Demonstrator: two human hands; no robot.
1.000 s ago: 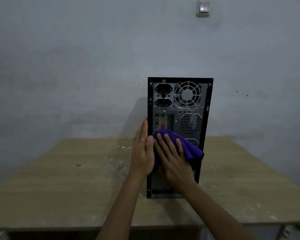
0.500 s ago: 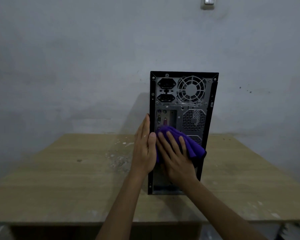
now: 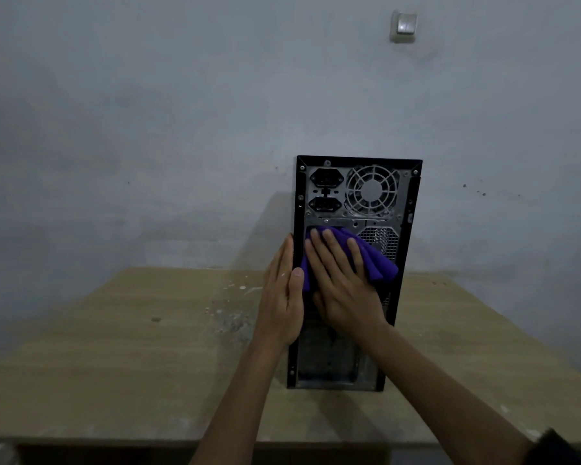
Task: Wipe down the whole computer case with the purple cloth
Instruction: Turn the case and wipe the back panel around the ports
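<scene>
Since a second ago the purple cloth (image 3: 359, 256) has slid up the rear panel of the computer case (image 3: 356, 273), from beside the lower vent grille to just under the power supply's edge, and the right hand (image 3: 341, 283) has travelled up with it. That hand lies flat on the cloth with straight, spread fingers, pressing it against the panel over the port area; a loose fold of cloth hangs out past the hand toward the case's right edge. The left hand (image 3: 284, 293) stays flat against the case's left side, fingers straight and together, thumb laid on the black rear frame, steadying the case without gripping it.

No brand, label or writing can be read on the case; its rear shows two power sockets, a round fan grille (image 3: 371, 190) and a mesh vent.

Under the case is a pale wooden table (image 3: 114, 357), on which it stands upright, with white specks and crumbs scattered just left of the case. Behind the case rises a dull grey wall (image 3: 148, 112), scuffed and stained, with a small light switch (image 3: 405, 25) high above the case.
</scene>
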